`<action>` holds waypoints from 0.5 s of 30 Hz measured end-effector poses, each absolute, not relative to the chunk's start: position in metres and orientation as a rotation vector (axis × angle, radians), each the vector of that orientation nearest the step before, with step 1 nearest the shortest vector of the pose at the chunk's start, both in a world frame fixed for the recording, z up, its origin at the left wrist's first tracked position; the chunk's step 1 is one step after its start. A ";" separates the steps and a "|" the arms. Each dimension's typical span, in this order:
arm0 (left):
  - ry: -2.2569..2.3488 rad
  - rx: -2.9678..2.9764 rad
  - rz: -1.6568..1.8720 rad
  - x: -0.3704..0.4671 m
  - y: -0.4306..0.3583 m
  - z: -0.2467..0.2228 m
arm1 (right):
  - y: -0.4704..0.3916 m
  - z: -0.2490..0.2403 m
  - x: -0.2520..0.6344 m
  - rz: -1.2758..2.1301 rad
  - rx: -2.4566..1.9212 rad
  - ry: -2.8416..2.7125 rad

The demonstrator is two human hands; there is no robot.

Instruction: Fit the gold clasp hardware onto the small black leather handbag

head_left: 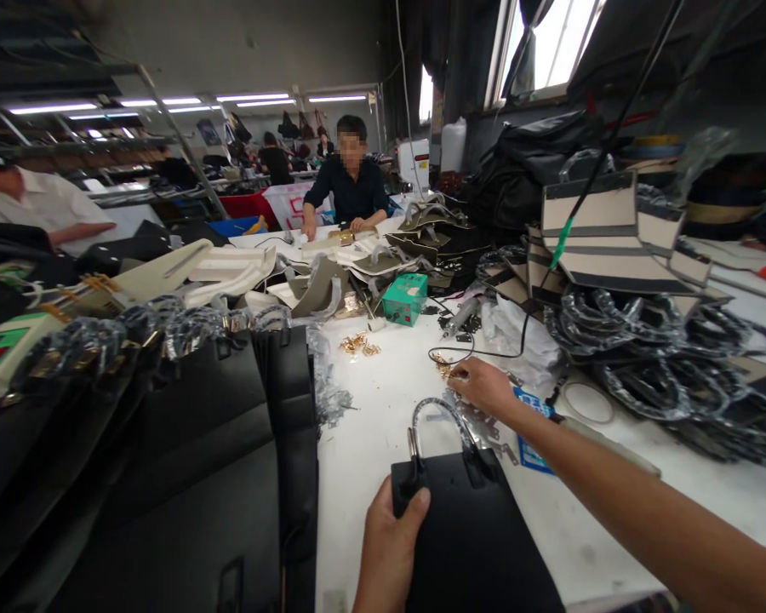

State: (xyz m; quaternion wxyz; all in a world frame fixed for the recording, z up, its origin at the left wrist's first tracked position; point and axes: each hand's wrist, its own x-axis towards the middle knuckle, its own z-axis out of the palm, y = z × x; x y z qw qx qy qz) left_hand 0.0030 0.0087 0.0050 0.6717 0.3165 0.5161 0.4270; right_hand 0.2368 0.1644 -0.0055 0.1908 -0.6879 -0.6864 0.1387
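A black leather bag panel [478, 536] with a plastic-wrapped handle [443, 409] lies on the white table [370, 426] in front of me. My left hand [389, 545] grips its upper left corner, thumb on the leather. My right hand [482, 385] reaches forward over the table, its fingertips on a small pile of gold metal fittings [443, 364]. Whether the fingers pinch a fitting is unclear.
Black bags [185, 477] are stacked at my left. More gold fittings [357, 344], a green box [405, 298] and a corded tool [460, 317] lie ahead. Striped bags [603, 234] and wrapped handles [664, 340] pile at the right. A person [351, 183] works opposite.
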 end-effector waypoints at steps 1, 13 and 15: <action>1.196 0.763 0.964 0.003 0.009 0.003 | 0.164 -0.005 0.237 0.385 -1.930 -1.921; 1.677 1.527 1.460 0.009 -0.004 -0.023 | 0.047 0.043 0.185 0.974 -1.509 -1.801; 1.539 1.617 1.441 0.008 -0.003 -0.030 | 0.031 0.033 0.170 1.161 -1.490 -1.771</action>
